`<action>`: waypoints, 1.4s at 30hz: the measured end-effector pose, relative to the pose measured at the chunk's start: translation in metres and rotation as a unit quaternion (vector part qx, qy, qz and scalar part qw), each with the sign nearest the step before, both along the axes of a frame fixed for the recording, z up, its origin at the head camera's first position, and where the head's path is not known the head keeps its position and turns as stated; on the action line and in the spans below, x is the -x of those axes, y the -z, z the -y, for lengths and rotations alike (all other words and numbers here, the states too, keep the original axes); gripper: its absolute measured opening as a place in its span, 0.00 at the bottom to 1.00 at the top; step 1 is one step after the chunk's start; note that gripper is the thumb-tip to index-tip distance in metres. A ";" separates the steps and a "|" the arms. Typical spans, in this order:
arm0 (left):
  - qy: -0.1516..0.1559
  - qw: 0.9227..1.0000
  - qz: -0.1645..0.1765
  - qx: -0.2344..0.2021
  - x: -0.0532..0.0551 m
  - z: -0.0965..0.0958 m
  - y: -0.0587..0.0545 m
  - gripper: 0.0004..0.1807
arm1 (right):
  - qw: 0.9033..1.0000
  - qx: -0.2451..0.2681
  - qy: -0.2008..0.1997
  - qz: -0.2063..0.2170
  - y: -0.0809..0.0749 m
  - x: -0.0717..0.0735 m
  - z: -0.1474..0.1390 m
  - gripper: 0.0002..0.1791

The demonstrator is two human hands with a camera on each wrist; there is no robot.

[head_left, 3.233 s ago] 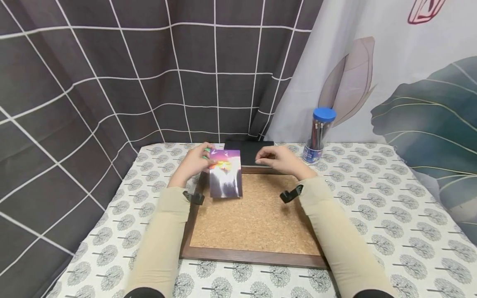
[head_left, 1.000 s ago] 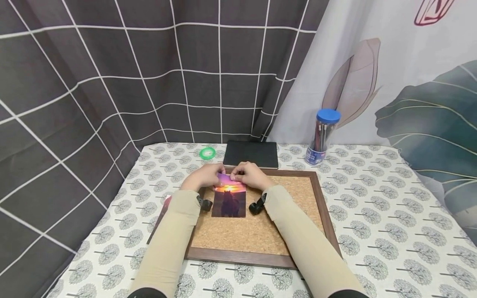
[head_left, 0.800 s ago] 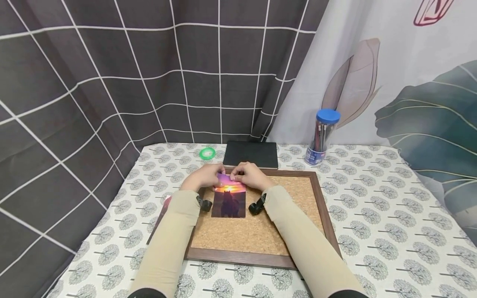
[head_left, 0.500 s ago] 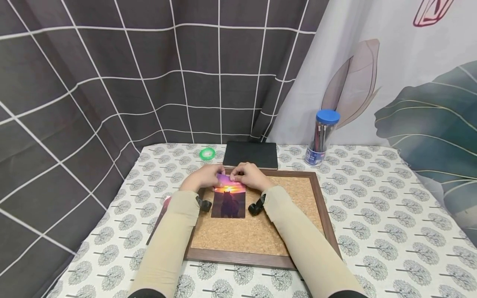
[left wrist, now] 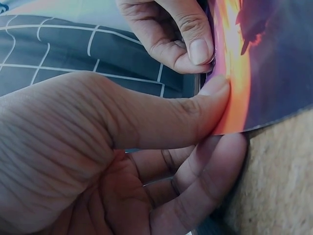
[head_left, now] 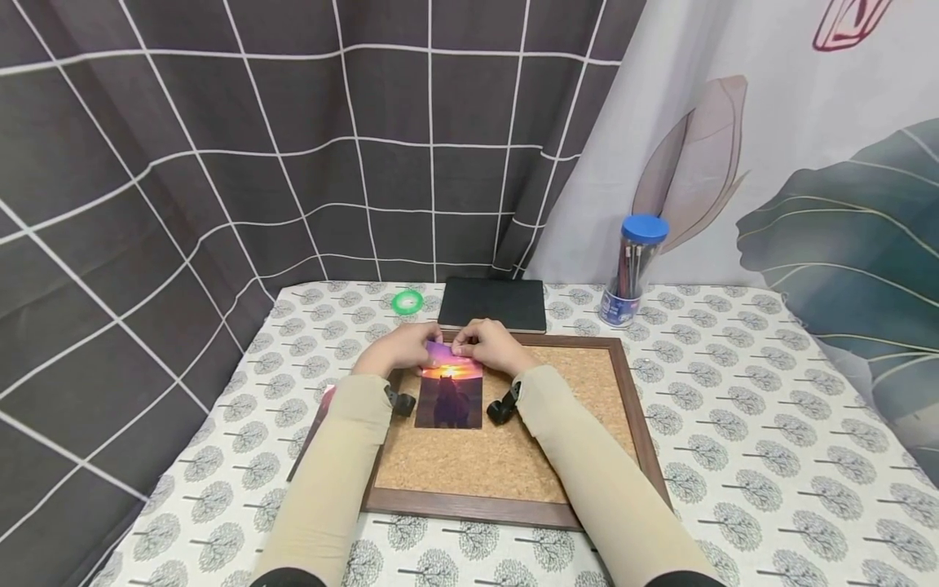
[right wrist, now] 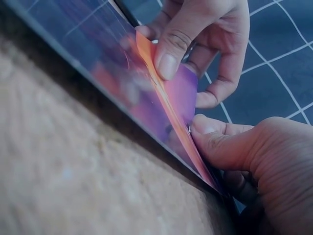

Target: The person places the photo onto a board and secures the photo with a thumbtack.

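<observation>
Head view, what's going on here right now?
A person is holding a sunset photo over a framed corkboard. The left hand pinches it near its upper left side, and the right hand pinches at its top edge. Behind the board lie a green tape roll and a black notebook; a pencil jar stands to the right.

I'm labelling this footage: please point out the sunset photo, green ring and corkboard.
Sunset photo [head_left: 450, 395]: head view, its dark lower part.
Green ring [head_left: 397, 305]: head view, its left side.
Corkboard [head_left: 473, 465]: head view, bare cork below the photo.
</observation>
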State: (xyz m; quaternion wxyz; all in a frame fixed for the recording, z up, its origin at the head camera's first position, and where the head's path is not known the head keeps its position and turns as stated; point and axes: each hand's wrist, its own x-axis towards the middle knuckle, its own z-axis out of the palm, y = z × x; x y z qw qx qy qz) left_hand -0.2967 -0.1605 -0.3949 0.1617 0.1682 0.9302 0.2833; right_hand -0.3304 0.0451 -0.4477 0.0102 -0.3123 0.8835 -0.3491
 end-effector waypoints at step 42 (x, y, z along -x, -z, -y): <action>0.041 0.995 -0.066 0.060 0.004 0.004 0.004 0.17 | 1.000 0.018 0.000 0.002 0.003 0.000 -0.003 0.03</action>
